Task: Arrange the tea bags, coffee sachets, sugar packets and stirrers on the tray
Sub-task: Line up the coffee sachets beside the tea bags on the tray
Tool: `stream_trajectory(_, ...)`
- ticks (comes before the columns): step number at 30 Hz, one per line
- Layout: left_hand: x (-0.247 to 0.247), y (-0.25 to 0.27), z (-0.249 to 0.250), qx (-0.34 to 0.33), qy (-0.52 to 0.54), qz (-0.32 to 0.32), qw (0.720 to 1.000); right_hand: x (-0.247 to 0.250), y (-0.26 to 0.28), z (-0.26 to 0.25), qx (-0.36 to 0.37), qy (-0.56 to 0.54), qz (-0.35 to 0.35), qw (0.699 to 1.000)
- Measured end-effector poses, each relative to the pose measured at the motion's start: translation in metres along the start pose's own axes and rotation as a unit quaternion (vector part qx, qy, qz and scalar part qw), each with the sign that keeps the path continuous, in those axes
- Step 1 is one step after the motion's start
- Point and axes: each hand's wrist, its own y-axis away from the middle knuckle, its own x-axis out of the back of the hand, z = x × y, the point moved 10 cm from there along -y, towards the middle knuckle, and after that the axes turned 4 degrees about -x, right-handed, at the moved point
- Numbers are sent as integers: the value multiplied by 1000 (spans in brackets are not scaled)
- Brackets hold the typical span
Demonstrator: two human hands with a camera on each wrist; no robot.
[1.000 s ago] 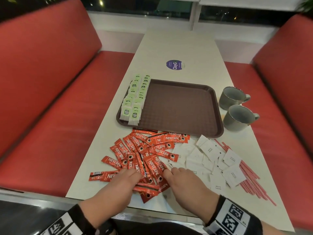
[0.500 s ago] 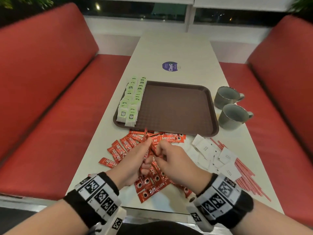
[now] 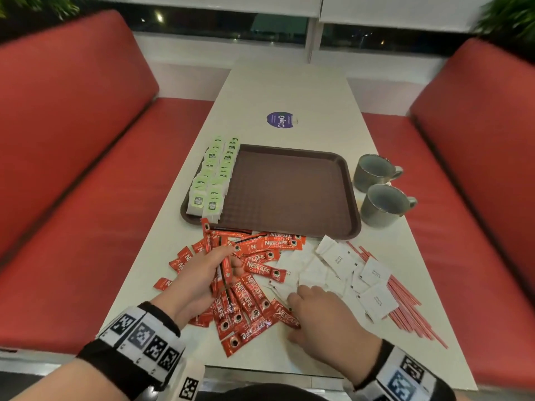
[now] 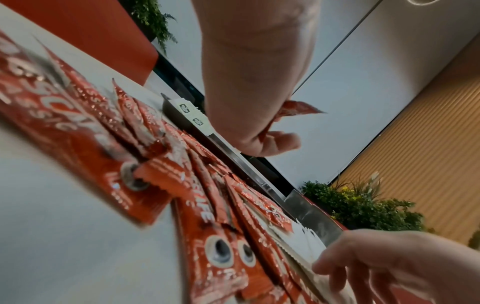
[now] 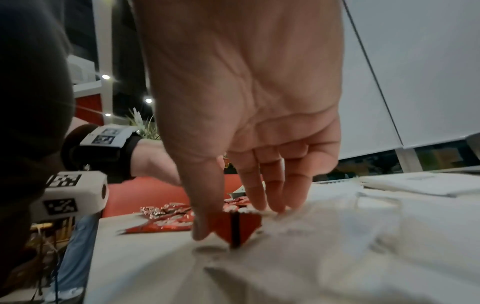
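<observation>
A brown tray [image 3: 289,227] lies mid-table with green tea bags [image 3: 214,180] in two rows along its left side. Red coffee sachets [image 3: 249,296] lie in a loose pile in front of it. Beside them are white sugar packets [image 3: 338,261] and red stirrers [image 3: 405,302]. My left hand [image 3: 228,264] is raised over the pile and grips a bundle of coffee sachets [image 3: 212,241] that stick up toward the tray. My right hand [image 3: 292,302] is down at the pile's near right edge. Its thumb and fingers pinch the end of one coffee sachet [image 5: 233,226].
Two grey cups [image 3: 373,172] [image 3: 382,204] stand right of the tray. A purple round sticker [image 3: 282,120] is on the table beyond it. Red bench seats run along both sides. The table's near edge is just below my wrists.
Both hands were together above the pile half a second ago. The right hand has since dropped to the near right and taken a sachet, while the left keeps its bundle raised.
</observation>
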Motion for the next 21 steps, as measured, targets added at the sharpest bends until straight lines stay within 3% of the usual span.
stream_trajectory(9,-10,-3,-7,28,36,-50,998,-10,-7,5,4,-63,15,998)
stream_trajectory(15,-4,-3,-5,23,11,-31,999,-7,-5,5,16,-83,9,996)
stream_trajectory(21,10,-7,-6,17,68,7,998,4,3,24,5,-210,-3,978)
